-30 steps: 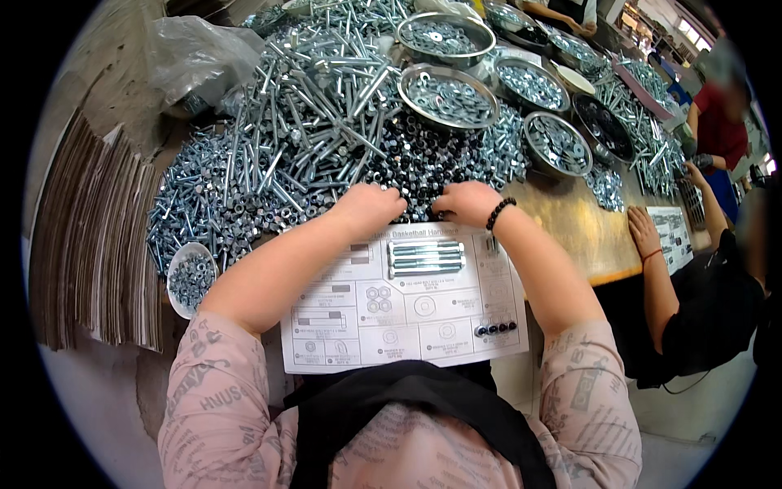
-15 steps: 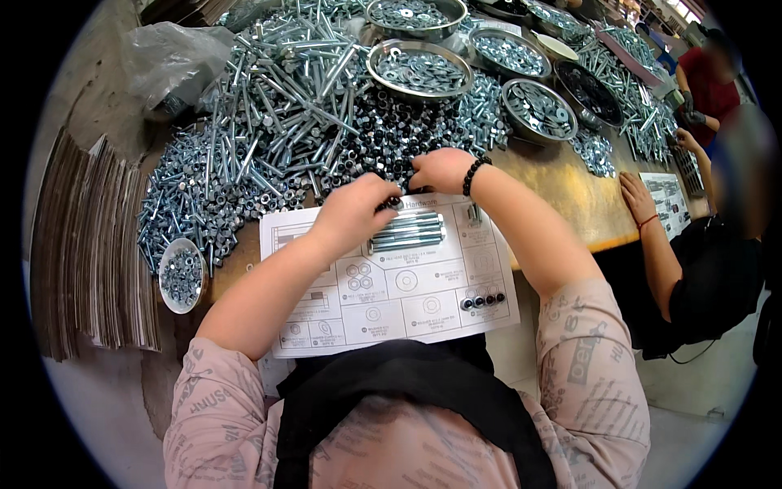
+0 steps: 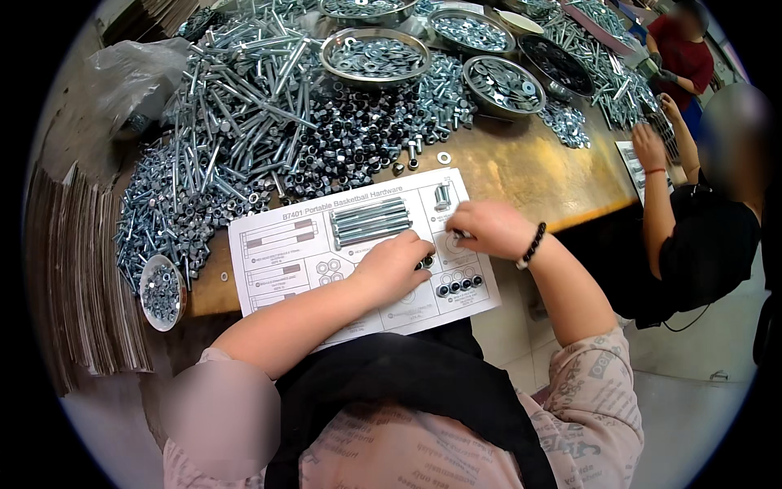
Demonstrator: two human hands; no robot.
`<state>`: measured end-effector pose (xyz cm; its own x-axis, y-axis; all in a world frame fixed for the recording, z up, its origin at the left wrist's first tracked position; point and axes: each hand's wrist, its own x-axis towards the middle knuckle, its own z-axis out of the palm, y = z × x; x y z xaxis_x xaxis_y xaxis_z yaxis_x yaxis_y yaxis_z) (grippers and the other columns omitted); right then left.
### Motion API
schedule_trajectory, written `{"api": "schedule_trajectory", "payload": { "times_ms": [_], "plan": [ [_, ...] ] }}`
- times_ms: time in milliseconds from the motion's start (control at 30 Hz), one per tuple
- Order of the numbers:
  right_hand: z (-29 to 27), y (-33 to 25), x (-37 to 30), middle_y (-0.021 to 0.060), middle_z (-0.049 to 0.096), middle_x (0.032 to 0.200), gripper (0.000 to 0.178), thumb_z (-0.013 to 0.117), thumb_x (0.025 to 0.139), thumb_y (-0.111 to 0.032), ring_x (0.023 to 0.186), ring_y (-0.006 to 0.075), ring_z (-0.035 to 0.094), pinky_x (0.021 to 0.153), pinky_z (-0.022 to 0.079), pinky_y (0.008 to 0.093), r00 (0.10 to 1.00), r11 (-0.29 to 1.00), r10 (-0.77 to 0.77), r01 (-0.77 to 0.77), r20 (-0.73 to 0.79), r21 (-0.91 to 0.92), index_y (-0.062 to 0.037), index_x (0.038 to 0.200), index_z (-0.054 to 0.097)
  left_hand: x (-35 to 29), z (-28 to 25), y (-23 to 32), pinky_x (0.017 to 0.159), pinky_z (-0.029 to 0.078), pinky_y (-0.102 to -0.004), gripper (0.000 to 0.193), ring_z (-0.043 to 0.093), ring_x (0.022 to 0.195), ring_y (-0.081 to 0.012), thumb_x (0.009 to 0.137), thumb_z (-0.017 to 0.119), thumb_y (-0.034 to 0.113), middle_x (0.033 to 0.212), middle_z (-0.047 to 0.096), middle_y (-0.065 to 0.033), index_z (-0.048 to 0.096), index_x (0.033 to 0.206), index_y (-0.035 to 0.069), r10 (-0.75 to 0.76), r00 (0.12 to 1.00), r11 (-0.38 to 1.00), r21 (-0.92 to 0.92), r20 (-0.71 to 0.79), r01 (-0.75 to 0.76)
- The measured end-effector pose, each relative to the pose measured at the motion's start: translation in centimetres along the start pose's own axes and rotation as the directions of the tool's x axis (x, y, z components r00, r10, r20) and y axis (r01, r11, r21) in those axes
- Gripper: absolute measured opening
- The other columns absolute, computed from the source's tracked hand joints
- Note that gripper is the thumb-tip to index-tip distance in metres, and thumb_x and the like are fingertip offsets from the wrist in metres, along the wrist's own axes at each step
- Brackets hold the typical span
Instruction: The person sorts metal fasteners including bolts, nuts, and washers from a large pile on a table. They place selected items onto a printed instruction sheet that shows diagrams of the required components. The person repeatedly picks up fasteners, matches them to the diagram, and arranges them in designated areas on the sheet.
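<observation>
A printed hardware sheet (image 3: 265, 281) lies at the table's front edge. My left hand (image 3: 391, 269) is closed over its middle, with dark-ringed lock nuts (image 3: 425, 262) showing at the fingertips. My right hand (image 3: 493, 232) pinches a small dark piece, seemingly a lock nut (image 3: 460, 235), above the right side of the sheet. Several long bolts (image 3: 371, 224) lie side by side on the sheet, beyond my left hand. A short bolt (image 3: 442, 196) rests near the sheet's far right corner. Nearer me is a row of lock nuts (image 3: 460, 285) on the lower right.
Beyond the sheet spreads a heap of bolts (image 3: 236, 106) and loose nuts (image 3: 350, 134). Steel bowls of washers (image 3: 375, 59) stand behind. A white bowl (image 3: 163, 293) sits at the left edge, by stacked cardboard (image 3: 81, 269). A co-worker (image 3: 700, 253) works at the right.
Both hands have drawn back from the nut pile to the sheet, the right one to its right side. Small dark nuts now show at the fingertips. The sheet appears shifted left and tilted.
</observation>
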<state>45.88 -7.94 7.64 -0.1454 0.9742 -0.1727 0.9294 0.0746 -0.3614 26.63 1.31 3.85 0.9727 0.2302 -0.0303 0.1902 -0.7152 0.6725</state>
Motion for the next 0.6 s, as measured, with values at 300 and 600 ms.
{"api": "schedule_trajectory", "payload": {
  "times_ms": [300,600],
  "plan": [
    [2.8,0.1,-4.8,0.0088,0.059,0.085,0.023,0.065,0.069,-0.006,0.082,0.0262,0.056,0.071,0.045,0.0347,0.991,0.952,0.087,-0.052,-0.104,0.301,-0.0058,0.091,0.061,0.9,1.9,0.8,0.084,0.043,-0.0365,0.028,0.053,0.096,-0.0308,0.08,0.045,0.006,0.099,0.055,-0.0137,0.059,0.105,0.006,0.046,0.998,0.989,-0.14,0.035,-0.04],
    [4.1,-0.4,-5.0,0.0087,0.06,0.082,0.013,0.061,0.072,-0.007,0.081,0.0261,0.057,0.071,0.046,0.034,0.977,0.953,0.085,-0.022,-0.196,0.303,-0.0061,0.085,0.063,0.6,2.1,0.9,0.085,0.043,-0.0359,0.029,0.053,0.097,-0.0304,0.078,0.048,0.003,0.1,0.057,-0.0137,0.059,0.105,0.005,0.063,0.997,0.986,-0.156,0.047,-0.055]
  ]
}}
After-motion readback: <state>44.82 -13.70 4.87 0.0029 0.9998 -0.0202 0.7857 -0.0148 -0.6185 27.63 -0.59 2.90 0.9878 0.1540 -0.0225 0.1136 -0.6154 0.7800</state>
